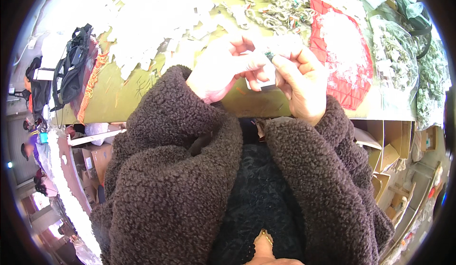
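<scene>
My left hand (227, 69) and my right hand (301, 81) meet over the near part of the olive-green table (247, 104). Between them is a small white piece (270, 80), like a card or tag, with its upper part washed out by glare. The left fingers are bent around it and appear to grip it. My right thumb and index finger pinch a tiny dark green bit (269, 55), perhaps the end of a cord; its exact kind is too small to tell. Brown fleecy sleeves cover both arms.
Overexposed white pieces (142, 42) spread across the left of the table. Coiled pale green cords (285, 16) lie at the back. To the right are a red quilted cloth (339, 92) with white bits and a clear bag of cords (394, 56). Cardboard boxes (392, 144) stand below.
</scene>
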Demonstrator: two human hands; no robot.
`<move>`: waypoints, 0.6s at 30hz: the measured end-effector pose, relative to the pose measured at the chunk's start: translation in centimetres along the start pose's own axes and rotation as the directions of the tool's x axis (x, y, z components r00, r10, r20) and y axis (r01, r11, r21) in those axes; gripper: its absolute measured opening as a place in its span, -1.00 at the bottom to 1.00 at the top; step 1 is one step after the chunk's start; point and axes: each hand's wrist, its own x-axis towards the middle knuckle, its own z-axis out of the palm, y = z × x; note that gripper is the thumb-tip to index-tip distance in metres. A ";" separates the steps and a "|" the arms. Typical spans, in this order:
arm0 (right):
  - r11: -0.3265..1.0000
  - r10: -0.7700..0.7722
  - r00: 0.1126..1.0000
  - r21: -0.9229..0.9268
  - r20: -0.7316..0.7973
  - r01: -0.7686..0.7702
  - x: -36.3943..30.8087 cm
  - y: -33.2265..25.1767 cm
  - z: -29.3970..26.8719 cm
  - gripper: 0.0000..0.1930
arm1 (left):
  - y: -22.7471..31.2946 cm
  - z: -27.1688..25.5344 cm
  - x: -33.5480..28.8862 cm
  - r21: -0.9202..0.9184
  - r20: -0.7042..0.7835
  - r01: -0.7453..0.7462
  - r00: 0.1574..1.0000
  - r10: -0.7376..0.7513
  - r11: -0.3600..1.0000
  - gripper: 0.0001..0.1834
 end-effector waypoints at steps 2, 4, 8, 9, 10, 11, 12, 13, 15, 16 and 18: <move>0.998 -0.022 0.999 -0.057 -0.042 0.019 0.0 0.1 -0.1 -0.82 | -0.3 -0.1 0.5 -0.003 0.033 0.012 0.999 -0.012 1.000 -0.77; 0.999 -0.023 0.998 -0.040 -0.067 0.021 -0.1 0.2 -0.1 -0.83 | -0.5 -0.2 0.9 -0.013 0.069 0.011 0.998 -0.010 1.000 -0.75; 0.999 0.008 1.000 -0.035 -0.026 -0.009 0.2 0.1 0.2 -0.85 | -0.6 -0.6 1.0 -0.012 0.062 -0.006 0.998 0.006 1.000 -0.74; 0.999 0.029 1.000 -0.018 -0.011 -0.029 0.4 0.1 0.4 -0.85 | -0.6 -0.7 0.9 0.006 0.046 -0.001 0.999 0.001 1.000 -0.74; 0.998 0.018 0.999 0.056 0.038 -0.020 0.4 0.2 0.7 -0.86 | -0.5 -0.8 0.8 0.018 0.044 -0.013 0.999 0.012 1.000 -0.73; 0.999 0.028 1.000 0.027 0.006 -0.029 0.5 0.4 1.1 -0.86 | -0.5 -0.9 0.7 0.016 0.042 -0.004 0.999 0.003 1.000 -0.73; 0.998 0.006 1.000 0.055 0.006 -0.007 0.5 0.6 1.4 -0.85 | -0.4 -1.0 0.6 0.009 0.055 -0.011 0.998 0.011 1.000 -0.73; 0.996 0.001 1.000 0.086 0.019 -0.003 0.5 0.6 1.6 -0.85 | -0.3 -1.1 0.6 0.018 0.056 -0.017 0.998 0.016 1.000 -0.73; 0.978 -0.124 0.990 -0.160 0.074 0.134 0.3 0.5 1.7 -0.82 | -0.2 -1.2 0.3 0.082 0.031 -0.048 0.998 0.045 0.995 -0.74; 0.948 -0.155 0.983 -0.265 0.098 0.176 0.1 0.5 1.7 -0.80 | -0.2 -1.2 0.2 0.119 0.012 -0.059 0.998 0.058 0.991 -0.75; 0.848 -0.218 0.965 -0.462 0.145 0.261 -0.1 0.5 1.3 -0.76 | -0.1 -1.2 0.1 0.144 0.002 -0.064 0.998 0.064 0.987 -0.78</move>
